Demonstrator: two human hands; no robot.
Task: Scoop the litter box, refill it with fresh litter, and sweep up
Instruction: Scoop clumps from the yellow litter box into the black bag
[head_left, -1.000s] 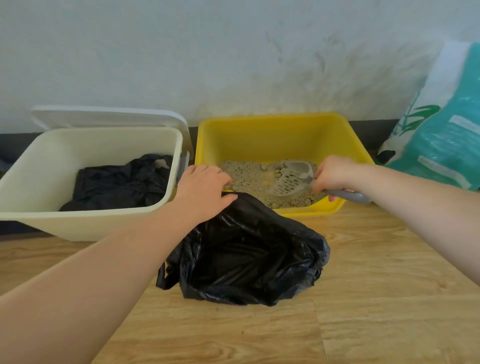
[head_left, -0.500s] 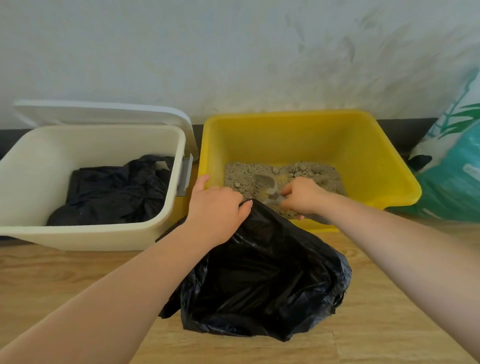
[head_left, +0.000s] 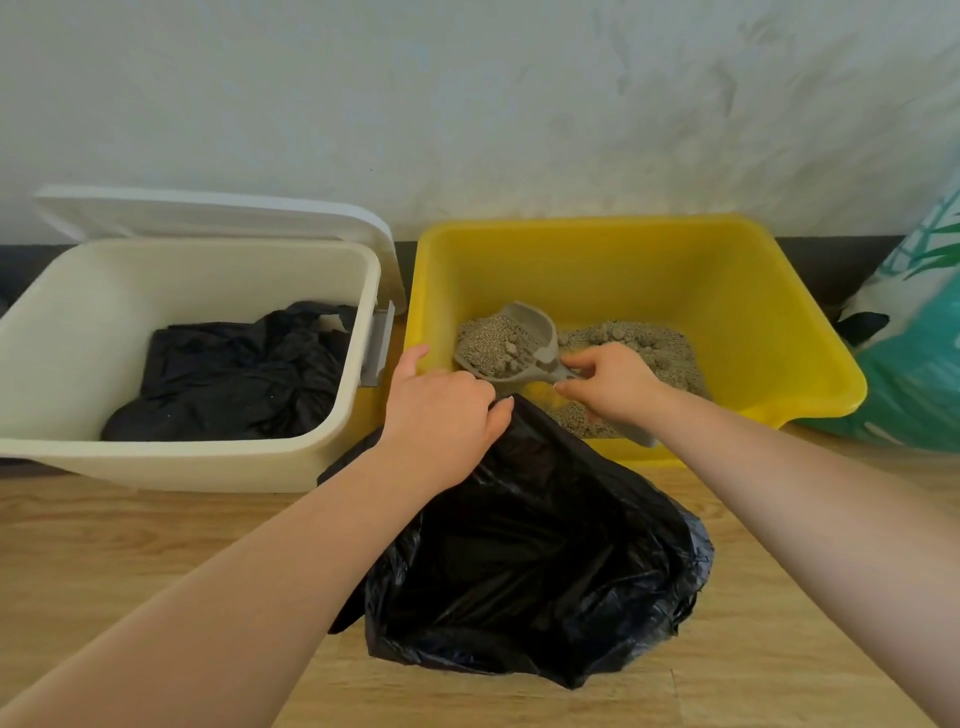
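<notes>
A yellow litter box (head_left: 675, 260) stands against the wall with grey litter (head_left: 644, 343) in its bottom. My right hand (head_left: 610, 382) grips the handle of a grey scoop (head_left: 524, 338) heaped with litter, lifted over the box's near left corner. My left hand (head_left: 441, 405) holds the rim of a black rubbish bag (head_left: 545, 561) that lies open on the floor right in front of the box. The scoop's handle end pokes out below my right wrist.
A cream bin (head_left: 182, 467) with a black liner (head_left: 234, 374) stands left of the box, its white lid (head_left: 208, 213) tipped back on the wall. A teal and white litter sack (head_left: 919, 338) leans at the right. The floor (head_left: 130, 561) is wood laminate.
My right hand dug the scoop into the litter at the box's left side and has raised it full. My left hand stayed on the bag rim. The view moved closer.
</notes>
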